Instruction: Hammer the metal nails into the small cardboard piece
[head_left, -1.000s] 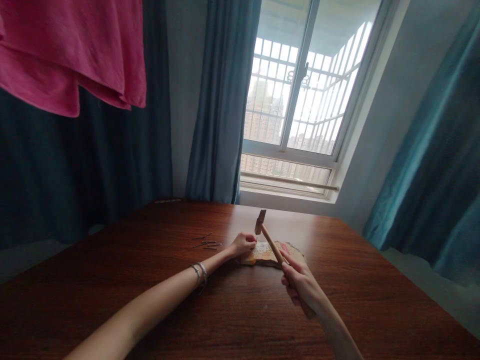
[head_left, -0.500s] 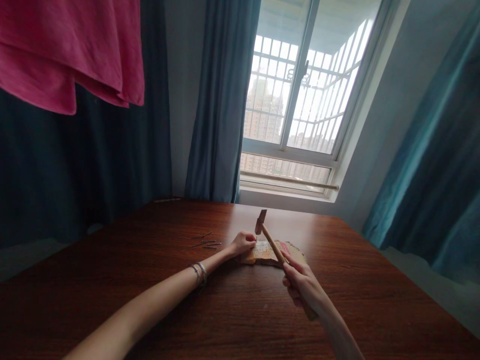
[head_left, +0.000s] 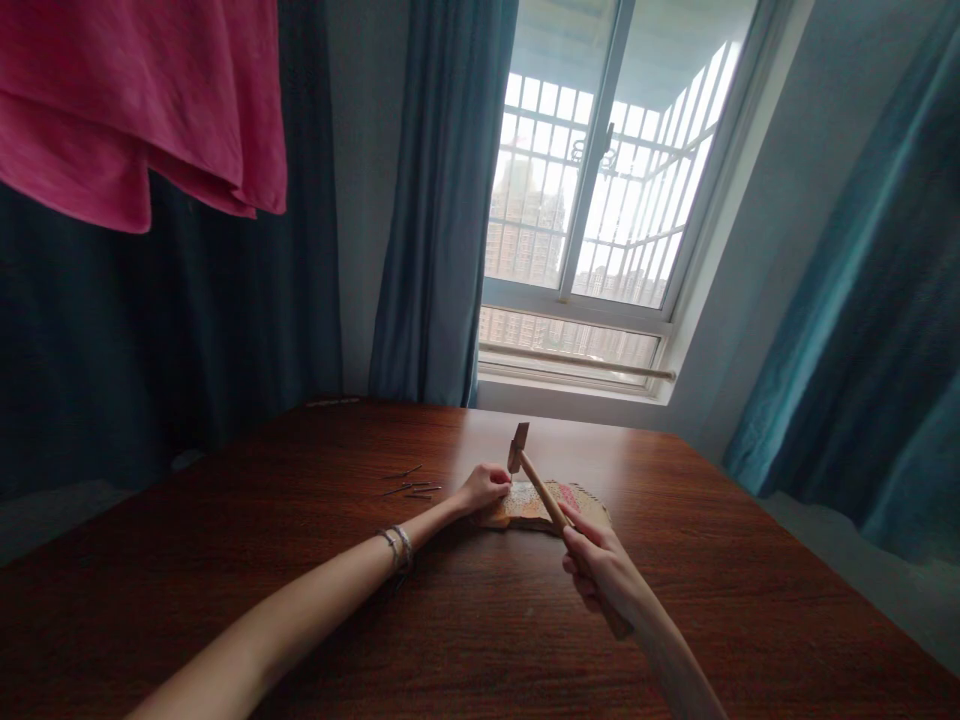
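Note:
My left hand (head_left: 486,487) pinches a thin nail (head_left: 511,478), upright at the left part of a wooden board (head_left: 529,512). The board has a rough front edge, a speckled top and a pink patch. My right hand (head_left: 600,565) is wrapped round the wooden handle of a hammer (head_left: 541,490). Its head (head_left: 518,447) is right above the nail, close to my left fingertips; whether it touches the nail I cannot tell. Small dark points line the board's far right edge, too small to make out.
Several loose nails (head_left: 411,488) lie on the brown table (head_left: 337,620) left of my left hand. Behind the table are a barred window (head_left: 577,200) and blue curtains (head_left: 427,250). A pink cloth (head_left: 142,110) hangs at the upper left.
The hammer head has shifted slightly left and down, nearer the nail. My left hand stays in place at the board.

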